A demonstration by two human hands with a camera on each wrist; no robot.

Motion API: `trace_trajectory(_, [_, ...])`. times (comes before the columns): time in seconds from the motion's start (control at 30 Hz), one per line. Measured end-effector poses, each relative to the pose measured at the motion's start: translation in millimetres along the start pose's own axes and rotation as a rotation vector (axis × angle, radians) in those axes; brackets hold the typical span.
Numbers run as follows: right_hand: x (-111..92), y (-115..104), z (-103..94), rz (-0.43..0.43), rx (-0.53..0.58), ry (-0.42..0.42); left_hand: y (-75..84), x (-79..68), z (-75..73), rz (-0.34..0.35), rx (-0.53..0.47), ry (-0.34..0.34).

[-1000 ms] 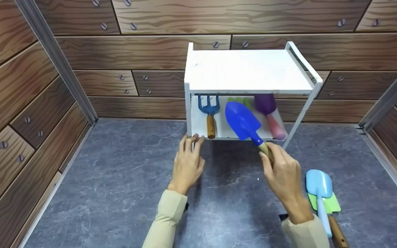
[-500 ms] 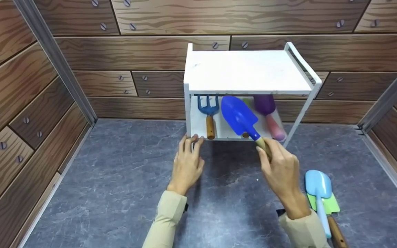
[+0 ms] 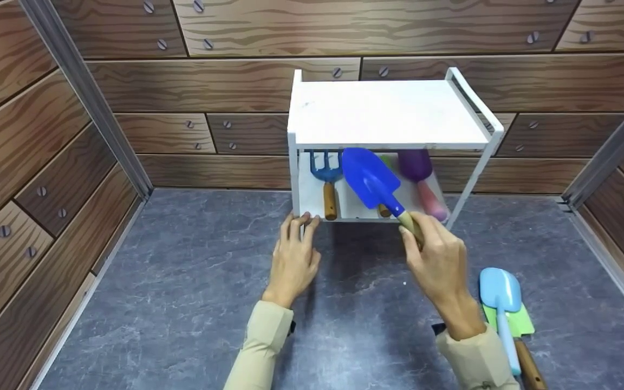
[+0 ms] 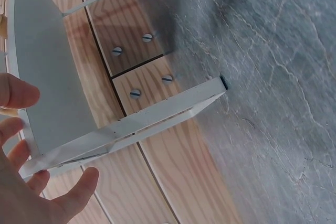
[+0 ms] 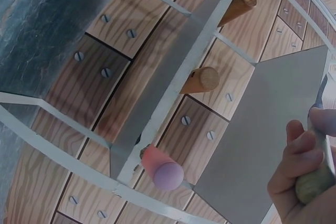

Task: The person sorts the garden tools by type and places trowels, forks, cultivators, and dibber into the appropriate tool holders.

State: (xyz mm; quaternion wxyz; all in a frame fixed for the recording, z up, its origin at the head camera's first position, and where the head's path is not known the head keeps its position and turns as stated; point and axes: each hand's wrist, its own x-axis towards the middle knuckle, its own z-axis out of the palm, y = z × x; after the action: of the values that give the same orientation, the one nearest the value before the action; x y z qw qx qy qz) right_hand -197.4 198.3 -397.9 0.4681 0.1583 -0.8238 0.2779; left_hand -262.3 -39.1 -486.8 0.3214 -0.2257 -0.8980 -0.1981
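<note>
My right hand (image 3: 439, 260) grips the pale wooden handle of a blue trowel (image 3: 369, 176), its blade pointing up and left before the lower shelf of a white two-tier rack (image 3: 393, 111). My left hand (image 3: 293, 265) rests its fingertips on that shelf's front left corner; the left wrist view shows the fingers spread around the corner. On the lower shelf lie a blue hand fork (image 3: 326, 172) with a wooden handle and a purple trowel (image 3: 415, 167) with a pink handle. Between them a wooden handle (image 5: 201, 80) juts out, its green head mostly hidden behind the blue trowel.
At the right on the grey floor (image 3: 193, 303), a light blue scoop (image 3: 500, 290) lies across a green tool (image 3: 520, 319) with a wooden handle (image 3: 530, 365). Wood-patterned walls (image 3: 225, 84) enclose the back and sides. The rack's top tier overhangs the lower shelf.
My right hand has moved slightly left with the blue trowel, whose blade now covers most of the green head and overlaps the blue fork's edge in the head view. The left hand stays at the corner.
</note>
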Motion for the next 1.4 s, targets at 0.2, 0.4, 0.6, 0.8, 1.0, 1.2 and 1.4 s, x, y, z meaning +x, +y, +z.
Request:
trace_trajectory(0.2, [6.2, -5.9, 1.9, -0.005, 0.033, 0.024, 0.3, 0.8, 0.2, -0.004, -0.003, -0.008])
trace_trajectory(0.4, [13.5, -13.6, 4.0, -0.003, 0.045, 0.055, -0.2, 0.3, 0.7, -0.005, -0.011, -0.001])
trace_trajectory(0.6, [21.3, -22.2, 3.2, -0.003, 0.082, 0.044, -0.3, 0.3, 1.1, 0.006, -0.014, 0.023])
trace_trajectory(0.8, [32.5, -34.5, 1.4, -0.029, 0.119, 0.061, -0.1, -0.1, 2.1, 0.007, -0.008, 0.037])
trace_trajectory(1.0, [42.5, -44.8, 3.1, -0.056, 0.163, 0.125, 0.4, 0.0, 1.1, 0.000, -0.004, 0.022])
trace_trajectory(1.2, [56.8, -54.5, 4.6, -0.081, 0.248, 0.259, 0.2, 0.0, 1.2, -0.005, -0.009, 0.012])
trace_trajectory(1.4, [64.2, -65.7, 9.7, -0.086, 0.421, 0.450, 0.3, -0.6, 1.0, -0.011, -0.012, -0.001])
